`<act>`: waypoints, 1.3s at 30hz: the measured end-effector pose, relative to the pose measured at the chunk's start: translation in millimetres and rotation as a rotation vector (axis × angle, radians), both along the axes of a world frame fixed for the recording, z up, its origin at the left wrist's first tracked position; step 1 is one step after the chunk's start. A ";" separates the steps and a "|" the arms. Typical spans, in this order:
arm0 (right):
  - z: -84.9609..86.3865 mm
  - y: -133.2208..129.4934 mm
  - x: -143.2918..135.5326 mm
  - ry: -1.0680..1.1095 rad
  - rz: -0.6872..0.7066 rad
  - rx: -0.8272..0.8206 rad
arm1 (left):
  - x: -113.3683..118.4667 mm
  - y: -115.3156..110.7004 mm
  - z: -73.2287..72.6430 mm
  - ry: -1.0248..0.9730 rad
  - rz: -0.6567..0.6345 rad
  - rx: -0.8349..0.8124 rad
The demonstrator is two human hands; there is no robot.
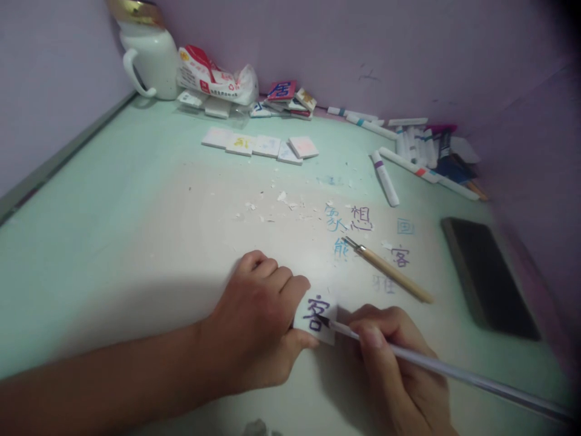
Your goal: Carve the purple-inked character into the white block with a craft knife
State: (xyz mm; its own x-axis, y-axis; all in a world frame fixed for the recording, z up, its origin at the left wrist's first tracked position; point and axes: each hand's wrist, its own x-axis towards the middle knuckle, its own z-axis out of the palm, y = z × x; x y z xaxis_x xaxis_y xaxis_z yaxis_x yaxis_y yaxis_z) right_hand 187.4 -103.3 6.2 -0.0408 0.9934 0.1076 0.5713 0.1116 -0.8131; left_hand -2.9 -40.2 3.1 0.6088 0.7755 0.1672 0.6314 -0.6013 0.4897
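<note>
My left hand (263, 321) is closed on the left edge of a small white square tile (327, 334), thumb at its lower edge. A purple Chinese character is on the tile's face. My right hand (399, 363) pinches a thin brush (436, 365) with a pale, shiny handle, which slants down to the right. Its dark tip touches the character on the tile. Just beyond my right hand lies a wooden-handled carving tool (393, 269) with a metal end, among characters written on the tabletop.
A black phone-like slab (490, 278) lies at the right. White scraps (284, 197) dot the table's middle. Behind are a row of white tiles (265, 145), several markers (385, 178), a white mug (154, 60), a plastic packet (218, 82) and stacked coloured tiles (282, 91) by the wall.
</note>
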 end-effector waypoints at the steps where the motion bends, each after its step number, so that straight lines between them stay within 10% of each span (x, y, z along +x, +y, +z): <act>1: -0.5 0.6 -0.2 0.025 -0.005 0.013 | 0.1 -0.3 -0.2 0.000 0.001 0.001; 18: -0.3 7.1 2.7 0.029 0.069 0.083 | -0.1 1.1 -0.9 -0.006 -0.023 0.013; 39: -9.5 6.0 0.0 0.481 -0.259 0.077 | 1.9 -2.1 7.6 0.122 0.069 0.219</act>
